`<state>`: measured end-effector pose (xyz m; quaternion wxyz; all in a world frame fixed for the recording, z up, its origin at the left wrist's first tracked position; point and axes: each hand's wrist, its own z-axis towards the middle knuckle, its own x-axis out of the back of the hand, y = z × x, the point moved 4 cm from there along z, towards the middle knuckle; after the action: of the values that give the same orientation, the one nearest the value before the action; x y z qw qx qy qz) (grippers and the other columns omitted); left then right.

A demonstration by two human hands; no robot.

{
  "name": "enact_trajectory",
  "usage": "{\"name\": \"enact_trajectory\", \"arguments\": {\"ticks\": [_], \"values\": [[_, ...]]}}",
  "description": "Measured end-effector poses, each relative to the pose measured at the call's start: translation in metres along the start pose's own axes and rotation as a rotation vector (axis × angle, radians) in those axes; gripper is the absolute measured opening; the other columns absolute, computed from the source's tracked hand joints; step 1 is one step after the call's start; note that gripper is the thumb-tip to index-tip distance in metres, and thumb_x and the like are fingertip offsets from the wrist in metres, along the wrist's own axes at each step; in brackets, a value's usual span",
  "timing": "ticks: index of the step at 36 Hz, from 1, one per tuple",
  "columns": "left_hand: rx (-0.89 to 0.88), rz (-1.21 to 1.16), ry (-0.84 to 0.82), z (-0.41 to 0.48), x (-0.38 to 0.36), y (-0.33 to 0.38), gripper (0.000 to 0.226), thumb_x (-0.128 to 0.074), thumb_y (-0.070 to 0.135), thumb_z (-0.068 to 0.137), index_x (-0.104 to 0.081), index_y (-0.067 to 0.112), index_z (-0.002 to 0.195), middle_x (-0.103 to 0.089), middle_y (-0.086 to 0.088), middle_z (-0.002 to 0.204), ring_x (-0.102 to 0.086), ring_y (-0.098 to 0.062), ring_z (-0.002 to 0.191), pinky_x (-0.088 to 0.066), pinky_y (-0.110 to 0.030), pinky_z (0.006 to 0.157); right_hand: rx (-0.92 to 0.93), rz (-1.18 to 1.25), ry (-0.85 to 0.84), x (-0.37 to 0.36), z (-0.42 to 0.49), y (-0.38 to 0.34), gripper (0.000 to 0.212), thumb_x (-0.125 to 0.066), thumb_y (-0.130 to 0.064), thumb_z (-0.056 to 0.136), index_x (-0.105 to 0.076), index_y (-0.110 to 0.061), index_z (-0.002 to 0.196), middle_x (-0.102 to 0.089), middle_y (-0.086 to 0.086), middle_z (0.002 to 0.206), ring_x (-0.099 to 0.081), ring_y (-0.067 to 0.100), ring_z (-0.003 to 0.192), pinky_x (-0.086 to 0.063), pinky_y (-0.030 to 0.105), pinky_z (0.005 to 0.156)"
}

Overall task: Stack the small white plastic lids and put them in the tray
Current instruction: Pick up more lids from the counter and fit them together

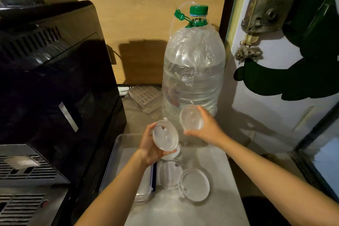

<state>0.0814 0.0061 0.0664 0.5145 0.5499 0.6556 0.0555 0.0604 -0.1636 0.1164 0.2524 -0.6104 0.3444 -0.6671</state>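
My left hand (149, 147) grips a round white plastic lid (165, 136), tilted up, over the right edge of the clear plastic tray (119, 143). My right hand (207, 128) holds a second lid (190, 118) upright, just right of the first, in front of the water bottle. Another lid (171, 155) peeks out under my left hand. Two more lids lie flat on the counter: one (169, 174) beside the tray, one (195, 184) to its right. The tray's inside is largely hidden by my left arm.
A large clear water bottle (194, 71) with a green cap stands behind the hands. A big black machine (55, 79) fills the left side. A white door (275, 88) with a latch is at the right. The grey counter (211, 211) ends near the right.
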Motion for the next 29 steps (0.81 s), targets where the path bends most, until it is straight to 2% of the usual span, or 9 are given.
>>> {"name": "enact_trajectory", "arguments": {"ticks": [2, 5, 7, 11, 15, 19, 22, 26, 29], "values": [[0.005, 0.002, -0.043, 0.002, -0.008, -0.001, 0.041, -0.043, 0.047, 0.081, -0.063, 0.019, 0.102, -0.067, -0.012, 0.104, -0.057, -0.029, 0.101, -0.05, -0.045, 0.075, 0.068, -0.058, -0.055, 0.0, -0.005, -0.012, 0.108, -0.082, -0.029, 0.066, -0.015, -0.013, 0.149, -0.02, 0.005, 0.157, -0.02, 0.02, 0.145, -0.023, 0.03, 0.113], [0.021, 0.046, -0.111, 0.003, -0.018, -0.002, 0.042, -0.044, 0.049, 0.077, -0.066, 0.018, 0.094, -0.072, -0.009, 0.088, -0.06, -0.026, 0.091, -0.053, -0.038, 0.067, 0.149, -0.134, -0.126, -0.004, -0.012, -0.022, 0.11, -0.082, -0.031, 0.065, -0.013, -0.015, 0.149, -0.017, 0.002, 0.157, -0.016, 0.02, 0.146, -0.018, 0.032, 0.117], [0.033, 0.059, -0.161, 0.005, -0.024, -0.003, 0.047, -0.048, 0.051, 0.069, -0.068, 0.016, 0.095, -0.073, -0.009, 0.087, -0.06, -0.025, 0.09, -0.055, -0.035, 0.06, 0.171, -0.183, -0.174, -0.009, -0.014, -0.022, 0.111, -0.082, -0.034, 0.065, -0.011, -0.016, 0.149, -0.015, 0.002, 0.158, -0.016, 0.021, 0.146, -0.019, 0.037, 0.119], [0.033, 0.057, -0.2, 0.008, -0.028, -0.004, 0.05, -0.048, 0.051, 0.067, -0.065, 0.017, 0.1, -0.073, -0.007, 0.087, -0.061, -0.023, 0.091, -0.056, -0.033, 0.057, 0.174, -0.25, -0.218, -0.015, -0.015, -0.021, 0.11, -0.079, -0.037, 0.068, -0.008, -0.016, 0.149, -0.012, 0.002, 0.159, -0.014, 0.019, 0.146, -0.017, 0.036, 0.119], [0.023, 0.065, -0.247, 0.009, -0.03, -0.002, 0.049, -0.047, 0.05, 0.07, -0.067, 0.017, 0.1, -0.073, -0.007, 0.089, -0.067, -0.021, 0.084, -0.056, -0.032, 0.059, 0.164, -0.258, -0.231, -0.021, -0.013, -0.02, 0.111, -0.08, -0.039, 0.067, -0.01, -0.017, 0.149, -0.013, 0.001, 0.159, -0.014, 0.017, 0.146, -0.017, 0.036, 0.12], [-0.002, 0.06, -0.254, 0.01, -0.03, -0.001, 0.047, -0.048, 0.048, 0.071, -0.067, 0.017, 0.101, -0.07, -0.008, 0.096, -0.061, -0.023, 0.094, -0.056, -0.031, 0.062, 0.161, -0.255, -0.227, -0.025, -0.008, -0.02, 0.113, -0.08, -0.044, 0.062, -0.013, -0.019, 0.149, -0.017, -0.003, 0.158, -0.018, 0.015, 0.145, -0.021, 0.041, 0.118], [-0.03, 0.057, -0.26, 0.009, -0.029, 0.002, 0.046, -0.048, 0.047, 0.072, -0.07, 0.016, 0.097, -0.07, -0.008, 0.095, -0.064, -0.022, 0.091, -0.056, -0.031, 0.065, 0.156, -0.248, -0.24, -0.028, -0.007, -0.022, 0.118, -0.079, -0.05, 0.057, -0.012, -0.02, 0.15, -0.016, -0.005, 0.158, -0.017, 0.014, 0.145, -0.019, 0.039, 0.119], [-0.068, 0.052, -0.269, 0.008, -0.031, 0.004, 0.046, -0.046, 0.046, 0.074, -0.068, 0.014, 0.099, -0.068, -0.008, 0.096, -0.063, -0.022, 0.092, -0.056, -0.031, 0.065, 0.148, -0.203, -0.251, -0.03, -0.008, -0.026, 0.112, -0.081, -0.038, 0.064, -0.011, -0.02, 0.15, -0.015, -0.005, 0.158, -0.015, 0.013, 0.146, -0.018, 0.038, 0.12], [-0.092, 0.046, -0.267, 0.008, -0.03, 0.005, 0.048, -0.047, 0.047, 0.074, -0.065, 0.014, 0.103, -0.066, -0.009, 0.099, -0.06, -0.022, 0.094, -0.056, -0.032, 0.066, 0.134, -0.181, -0.245, -0.033, -0.006, -0.028, 0.111, -0.082, -0.037, 0.063, -0.013, -0.023, 0.149, -0.016, -0.006, 0.157, -0.017, 0.013, 0.145, -0.021, 0.039, 0.119]]}}
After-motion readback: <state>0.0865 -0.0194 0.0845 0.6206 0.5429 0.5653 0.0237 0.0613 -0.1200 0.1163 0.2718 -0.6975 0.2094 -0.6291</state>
